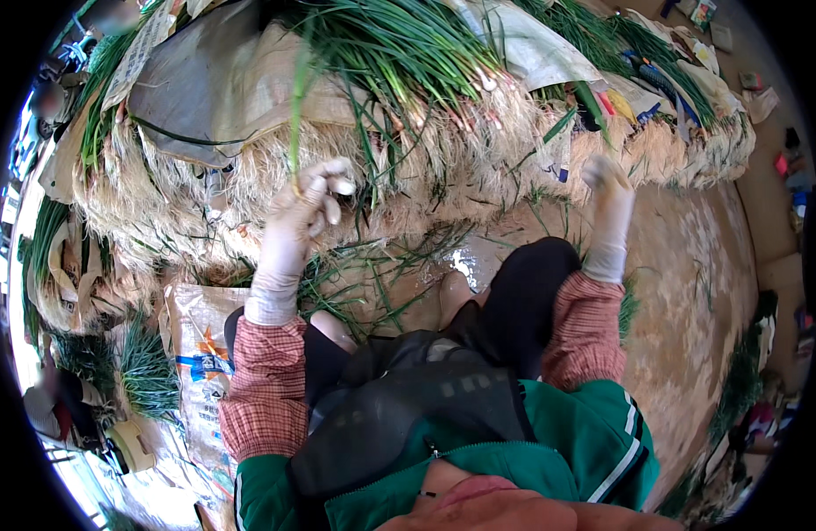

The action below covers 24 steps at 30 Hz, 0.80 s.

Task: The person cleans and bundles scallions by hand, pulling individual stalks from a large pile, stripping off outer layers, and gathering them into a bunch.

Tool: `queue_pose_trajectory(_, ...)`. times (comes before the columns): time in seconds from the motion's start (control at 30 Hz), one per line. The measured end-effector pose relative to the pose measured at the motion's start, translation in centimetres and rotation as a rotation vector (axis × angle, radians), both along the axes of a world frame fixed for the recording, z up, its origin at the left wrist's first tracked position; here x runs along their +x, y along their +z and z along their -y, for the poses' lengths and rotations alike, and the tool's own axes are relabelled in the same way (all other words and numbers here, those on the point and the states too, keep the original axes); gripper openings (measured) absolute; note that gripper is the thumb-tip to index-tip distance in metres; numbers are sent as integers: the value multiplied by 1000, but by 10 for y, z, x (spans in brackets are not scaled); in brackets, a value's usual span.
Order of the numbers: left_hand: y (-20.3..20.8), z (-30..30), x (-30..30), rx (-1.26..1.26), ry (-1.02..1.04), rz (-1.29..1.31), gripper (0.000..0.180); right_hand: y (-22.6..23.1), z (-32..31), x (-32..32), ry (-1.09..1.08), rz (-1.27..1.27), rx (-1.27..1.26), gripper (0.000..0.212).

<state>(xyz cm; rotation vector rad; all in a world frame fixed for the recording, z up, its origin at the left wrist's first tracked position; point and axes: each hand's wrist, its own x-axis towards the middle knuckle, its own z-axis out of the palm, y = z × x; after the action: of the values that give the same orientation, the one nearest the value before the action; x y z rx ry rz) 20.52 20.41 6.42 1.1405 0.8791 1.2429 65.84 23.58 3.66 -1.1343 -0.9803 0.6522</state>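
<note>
My left hand (303,212), in a pale thin glove, pinches a green onion (298,111) whose leaf stands up from the fingers; the other fingers are loosely curled. Further right, my gloved right hand (609,190) is raised with its fingers closed. A thin green strip (605,131) shows just above those fingertips, but what they grip is hidden. Between and beyond the hands lies a big heap of green onions (408,62), their long pale roots (187,199) hanging over the near side. A grey-brown sheet (204,84) covers part of the heap.
Loose green leaves (381,279) litter the wet brown floor (691,292) around my feet. A printed woven sack (200,336) lies by my left knee. More bunches of green onions (149,367) are at far left. A blurred person (63,398) sits there beside a tan container (132,445).
</note>
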Motion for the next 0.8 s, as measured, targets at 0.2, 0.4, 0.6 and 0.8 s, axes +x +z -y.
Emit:
queue_pose_trajectory(0.2, 34, -24, 23, 159, 71, 84, 28, -91, 85, 112, -353, 1364, -820, 23)
queue_pose_trajectory(0.4, -42, -48, 36, -416, -100, 503, 27, 0, -31, -72, 36, 902, -23, 24)
queue_pose_trajectory(0.6, -65, -56, 78, -312, -224, 275, 33, -17, -43, -171, -49, 1426, -23, 12)
queue_pose_trajectory(0.8, -60, -54, 82, -378, -192, 74, 26, -30, 0, -209, 261, 1210, 358, 5)
